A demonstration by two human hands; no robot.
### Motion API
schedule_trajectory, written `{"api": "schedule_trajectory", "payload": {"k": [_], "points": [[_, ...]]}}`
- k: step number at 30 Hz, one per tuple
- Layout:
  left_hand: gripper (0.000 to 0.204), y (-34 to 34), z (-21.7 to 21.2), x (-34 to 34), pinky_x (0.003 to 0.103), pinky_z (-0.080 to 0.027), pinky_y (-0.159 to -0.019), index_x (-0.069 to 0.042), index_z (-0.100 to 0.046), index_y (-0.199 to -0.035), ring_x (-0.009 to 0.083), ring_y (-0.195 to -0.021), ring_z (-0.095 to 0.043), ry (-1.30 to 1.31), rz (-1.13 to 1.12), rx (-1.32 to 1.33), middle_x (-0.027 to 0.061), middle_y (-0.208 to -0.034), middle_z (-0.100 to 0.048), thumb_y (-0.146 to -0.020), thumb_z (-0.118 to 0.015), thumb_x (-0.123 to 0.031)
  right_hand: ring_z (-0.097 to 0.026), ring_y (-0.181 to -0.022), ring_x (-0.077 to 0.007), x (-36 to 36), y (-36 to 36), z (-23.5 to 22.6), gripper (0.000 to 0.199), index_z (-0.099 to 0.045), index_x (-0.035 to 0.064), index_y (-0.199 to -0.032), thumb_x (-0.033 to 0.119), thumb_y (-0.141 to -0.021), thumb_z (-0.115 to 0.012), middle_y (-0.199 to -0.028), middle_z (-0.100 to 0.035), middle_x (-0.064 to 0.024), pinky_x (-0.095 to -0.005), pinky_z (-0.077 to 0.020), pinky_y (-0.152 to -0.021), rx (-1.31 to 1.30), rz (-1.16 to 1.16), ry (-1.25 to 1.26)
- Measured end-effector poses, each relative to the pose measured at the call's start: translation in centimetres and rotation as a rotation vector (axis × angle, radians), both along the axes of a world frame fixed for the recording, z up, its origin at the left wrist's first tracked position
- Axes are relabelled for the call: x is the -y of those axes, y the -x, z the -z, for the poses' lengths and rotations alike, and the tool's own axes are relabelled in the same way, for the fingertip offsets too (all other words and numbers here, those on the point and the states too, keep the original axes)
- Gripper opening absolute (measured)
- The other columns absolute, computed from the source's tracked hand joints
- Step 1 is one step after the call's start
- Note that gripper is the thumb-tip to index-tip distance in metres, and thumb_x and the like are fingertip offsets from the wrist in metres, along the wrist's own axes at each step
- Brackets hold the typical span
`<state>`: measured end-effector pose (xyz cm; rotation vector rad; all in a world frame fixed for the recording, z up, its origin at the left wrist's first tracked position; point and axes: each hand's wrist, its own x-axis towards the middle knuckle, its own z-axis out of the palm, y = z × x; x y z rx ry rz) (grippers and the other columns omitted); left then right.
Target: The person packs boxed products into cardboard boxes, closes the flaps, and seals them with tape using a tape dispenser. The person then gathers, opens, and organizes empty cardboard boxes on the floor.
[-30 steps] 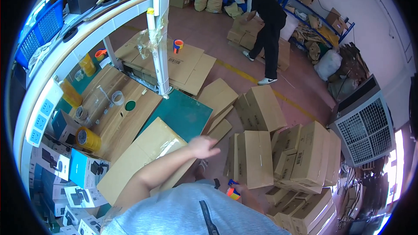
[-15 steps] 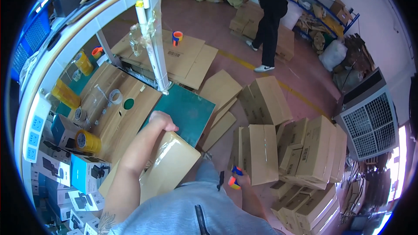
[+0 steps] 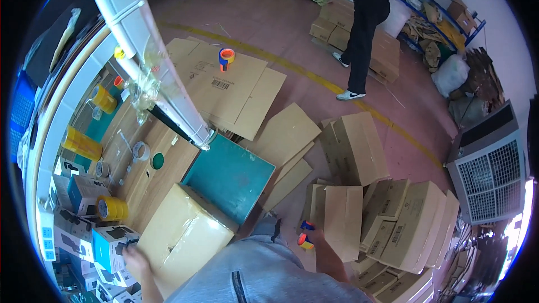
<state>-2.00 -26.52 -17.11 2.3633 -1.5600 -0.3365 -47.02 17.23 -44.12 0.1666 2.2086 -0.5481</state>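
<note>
From here I see the carton (image 3: 182, 233) at seven o'clock on the wooden bench (image 3: 163, 175), left hand (image 3: 136, 261) by it, grip unclear; at five, above reddish floor (image 3: 407, 160), the right hand (image 3: 318, 237) clasps a tape dispenser (image 3: 304, 240).

We find ourselves in a packing workshop: a taped carton (image 3: 174, 219) sits at lower left near yellow tape rolls (image 3: 117, 209), more cardboard boxes (image 3: 412, 224) crowd the lower right, and blue shelving (image 3: 476, 32) stands at upper right

From afar I see a tan box (image 3: 182, 221), blue-and-orange dispenser (image 3: 305, 240), yellow tape (image 3: 115, 208), teal panel (image 3: 229, 180), grey shirt (image 3: 258, 272) and wood-grained desk (image 3: 147, 182).
</note>
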Motion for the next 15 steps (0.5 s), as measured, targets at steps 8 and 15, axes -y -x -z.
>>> {"api": "schedule_trajectory", "payload": {"k": [8,15], "points": [[0.086,-22.5,5.0,-9.4,0.038,-0.037,-0.104,0.006,-0.041,-0.138,0.0344,-0.123,-0.049,-0.122,-0.239,-0.372,0.0219,-0.136,-0.05,-0.092,-0.035,-0.066,-0.061,-0.111,-0.0268,10.8,10.5,-0.7,0.068,-0.059,0.0165,-0.127,0.041,-0.066,-0.076,-0.119,-0.064,-0.0143,-0.0367,-0.0468,-0.096,-0.015,-0.167,0.195],[0.087,-9.9,1.8,-9.6,0.036,-0.037,-0.103,-0.001,-0.033,-0.145,0.03,-0.121,-0.05,-0.174,-0.363,-1.113,0.0138,-0.143,-0.044,-0.088,-0.047,-0.066,-0.064,-0.105,-0.0214,17.7,11.6,-2.6,0.072,-0.053,0.0239,-0.134,0.037,-0.068,-0.075,-0.119,-0.064,-0.0101,-0.0324,-0.0474,-0.094,-0.019,-0.31,0.141]]}}
